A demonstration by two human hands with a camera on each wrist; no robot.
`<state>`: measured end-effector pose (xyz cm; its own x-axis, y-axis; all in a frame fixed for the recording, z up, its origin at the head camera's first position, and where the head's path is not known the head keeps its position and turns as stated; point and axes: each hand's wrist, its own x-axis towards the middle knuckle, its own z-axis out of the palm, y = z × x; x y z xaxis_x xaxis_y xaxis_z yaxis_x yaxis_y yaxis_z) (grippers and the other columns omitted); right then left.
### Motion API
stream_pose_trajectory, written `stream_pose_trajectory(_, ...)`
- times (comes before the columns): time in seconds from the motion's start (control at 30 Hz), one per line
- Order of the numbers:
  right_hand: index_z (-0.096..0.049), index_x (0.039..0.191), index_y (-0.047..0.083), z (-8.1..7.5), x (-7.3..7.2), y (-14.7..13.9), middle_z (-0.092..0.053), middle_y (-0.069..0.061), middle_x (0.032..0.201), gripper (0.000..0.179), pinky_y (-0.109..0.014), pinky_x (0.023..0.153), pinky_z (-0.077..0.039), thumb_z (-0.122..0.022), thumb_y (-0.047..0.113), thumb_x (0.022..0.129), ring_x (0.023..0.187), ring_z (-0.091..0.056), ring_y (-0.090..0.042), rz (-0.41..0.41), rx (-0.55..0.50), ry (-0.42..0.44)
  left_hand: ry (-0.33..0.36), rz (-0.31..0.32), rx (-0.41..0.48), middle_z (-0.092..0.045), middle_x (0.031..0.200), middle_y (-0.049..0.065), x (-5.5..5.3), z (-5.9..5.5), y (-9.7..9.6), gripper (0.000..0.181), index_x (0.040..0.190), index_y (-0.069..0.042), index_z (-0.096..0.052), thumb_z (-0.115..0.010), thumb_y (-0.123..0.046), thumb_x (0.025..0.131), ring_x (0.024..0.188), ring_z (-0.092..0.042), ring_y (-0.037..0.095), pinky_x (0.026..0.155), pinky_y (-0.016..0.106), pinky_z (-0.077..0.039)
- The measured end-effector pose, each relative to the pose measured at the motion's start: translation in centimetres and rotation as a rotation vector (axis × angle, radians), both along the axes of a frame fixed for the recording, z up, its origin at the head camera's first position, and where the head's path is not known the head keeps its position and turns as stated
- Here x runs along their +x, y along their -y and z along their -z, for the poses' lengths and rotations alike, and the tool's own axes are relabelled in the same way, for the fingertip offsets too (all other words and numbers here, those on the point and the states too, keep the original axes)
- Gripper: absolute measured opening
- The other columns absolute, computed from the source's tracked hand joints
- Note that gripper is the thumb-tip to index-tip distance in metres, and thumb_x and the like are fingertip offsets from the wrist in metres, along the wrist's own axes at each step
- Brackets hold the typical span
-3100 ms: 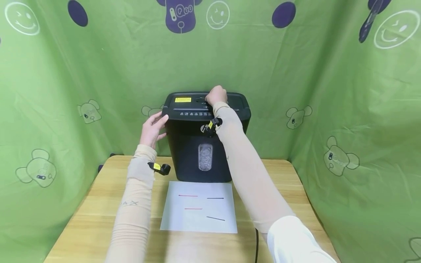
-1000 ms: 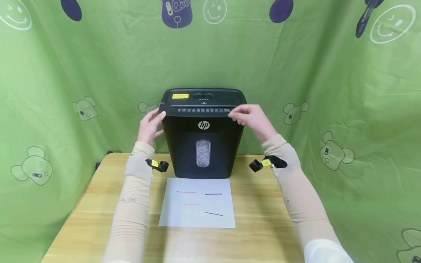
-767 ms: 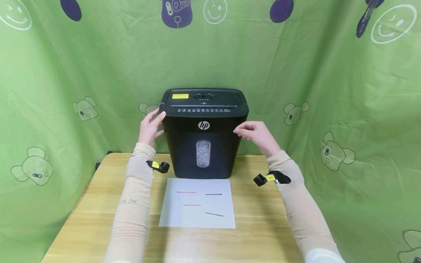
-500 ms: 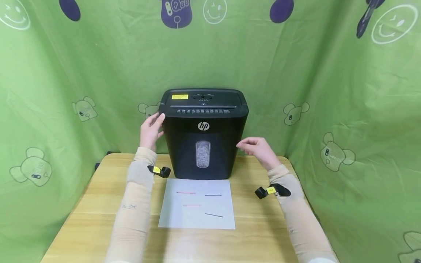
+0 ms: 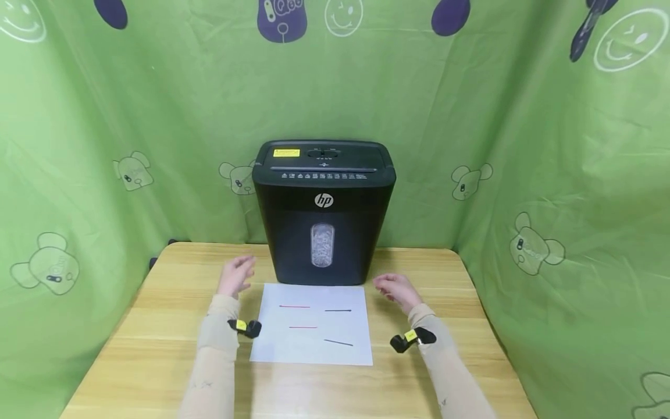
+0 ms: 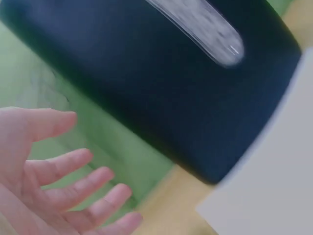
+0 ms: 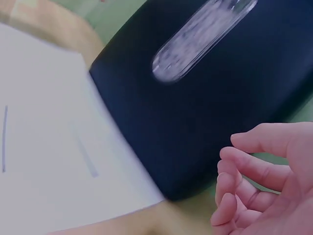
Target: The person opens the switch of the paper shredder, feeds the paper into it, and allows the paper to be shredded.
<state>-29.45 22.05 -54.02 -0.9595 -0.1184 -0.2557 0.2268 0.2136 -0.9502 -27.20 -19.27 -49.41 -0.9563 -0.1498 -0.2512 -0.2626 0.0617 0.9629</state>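
A black HP paper shredder (image 5: 293, 233) stands upright at the back of the table, its small window (image 5: 321, 245) showing pale shreds inside. Right in front of it lies a white sheet of paper (image 5: 309, 349) bearing two red lines and two dark lines. My left hand (image 5: 237, 275) hovers left of the shredder's base, fingers loosely spread and holding nothing; the left wrist view shows its fingers (image 6: 68, 196) apart. On the other side, my right hand (image 5: 399, 289) is near the paper's upper right corner. Its fingers (image 7: 254, 166) are relaxed and slightly bent, with nothing between them.
The wooden table (image 5: 445, 349) has rounded back corners. Green printed curtains (image 5: 173, 105) hang behind it and along both sides, close to its edges. A yellow label (image 5: 286, 153) is stuck on the shredder's top.
My right hand has left the shredder's top and come down its right side. My left hand has let go of the shredder's upper left edge and dropped toward the table.
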Motion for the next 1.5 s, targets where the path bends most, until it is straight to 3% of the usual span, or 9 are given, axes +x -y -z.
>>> stream_pose_trajectory(0.13,-0.057,0.120,-0.016,2.9,0.4,0.3,-0.061,0.002,0.076,0.030,-0.019,0.058,-0.044,-0.059,0.002,0.096,0.066,-0.052,-0.009,0.023,-0.019,0.048,0.094,0.023,-0.033,-0.041,0.153,0.030,1.9,3.4,-0.1,0.058,0.152,0.002,-0.038,-0.054,-0.029,0.105,0.138,-0.044,0.047,0.114,0.058,-0.040)
stream_pose_trajectory(0.23,-0.055,0.123,-0.018,4.4,0.6,0.5,-0.064,-0.003,0.079,0.035,-0.020,0.060,-0.048,-0.059,0.000,0.094,0.067,-0.055,-0.010,0.037,-0.009,0.069,0.149,0.021,-0.067,-0.046,0.148,0.032,2.7,5.5,-0.1,0.057,0.151,0.003,-0.039,-0.053,-0.027,0.105,0.130,-0.051,0.047,0.106,0.054,-0.048)
stream_pose_trajectory(0.37,-0.056,0.123,-0.018,5.6,0.8,1.0,-0.067,-0.007,0.085,0.036,-0.024,0.067,-0.053,-0.061,-0.001,0.091,0.073,-0.061,-0.013,0.078,-0.005,0.093,0.185,0.009,-0.095,-0.048,0.144,0.034,3.2,7.6,-0.2,0.053,0.147,0.007,-0.042,-0.051,-0.024,0.105,0.127,-0.053,0.049,0.099,0.050,-0.054)
stream_pose_trajectory(0.47,-0.056,0.122,-0.018,6.1,0.8,1.3,-0.068,-0.009,0.088,0.036,-0.025,0.069,-0.055,-0.061,-0.001,0.090,0.075,-0.062,-0.014,0.100,-0.012,0.109,0.193,-0.004,-0.090,-0.047,0.144,0.036,3.4,8.5,-0.3,0.053,0.145,0.011,-0.042,-0.051,-0.021,0.104,0.131,-0.051,0.051,0.103,0.052,-0.052)
stream_pose_trajectory(0.73,-0.055,0.124,-0.017,6.2,1.2,2.0,-0.068,-0.007,0.088,0.037,-0.026,0.072,-0.057,-0.062,0.001,0.092,0.077,-0.062,-0.013,0.121,-0.022,0.129,0.202,-0.054,-0.032,-0.048,0.143,0.036,3.2,9.5,-1.0,0.051,0.142,0.012,-0.046,-0.052,-0.019,0.102,0.130,-0.052,0.049,0.106,0.051,-0.050)
stream_pose_trajectory(0.93,-0.055,0.122,-0.016,6.3,1.2,2.2,-0.068,-0.008,0.087,0.035,-0.027,0.070,-0.057,-0.062,-0.001,0.092,0.075,-0.062,-0.013,0.140,-0.045,0.130,0.206,-0.077,0.002,-0.053,0.137,0.033,3.1,9.9,-1.4,0.047,0.138,0.011,-0.050,-0.053,-0.016,0.100,0.119,-0.060,0.041,0.098,0.047,-0.055)
stream_pose_trajectory(1.33,-0.052,0.128,-0.016,6.4,1.4,2.4,-0.070,-0.011,0.092,0.039,-0.027,0.073,-0.056,-0.062,-0.003,0.092,0.079,-0.064,-0.014,0.167,-0.074,0.151,0.215,-0.099,-0.006,-0.056,0.135,0.032,3.1,9.9,-1.8,0.047,0.137,0.010,-0.052,-0.052,-0.016,0.098,0.114,-0.061,0.036,0.092,0.042,-0.055)
stream_pose_trajectory(1.5,-0.054,0.129,-0.017,6.7,1.5,2.6,-0.069,-0.009,0.088,0.044,-0.024,0.067,-0.054,-0.064,-0.008,0.087,0.072,-0.061,-0.011,0.168,-0.059,0.138,0.208,-0.111,-0.001,-0.060,0.131,0.030,3.2,10.2,-1.7,0.046,0.136,0.010,-0.054,-0.052,-0.015,0.097,0.109,-0.064,0.033,0.086,0.037,-0.056)
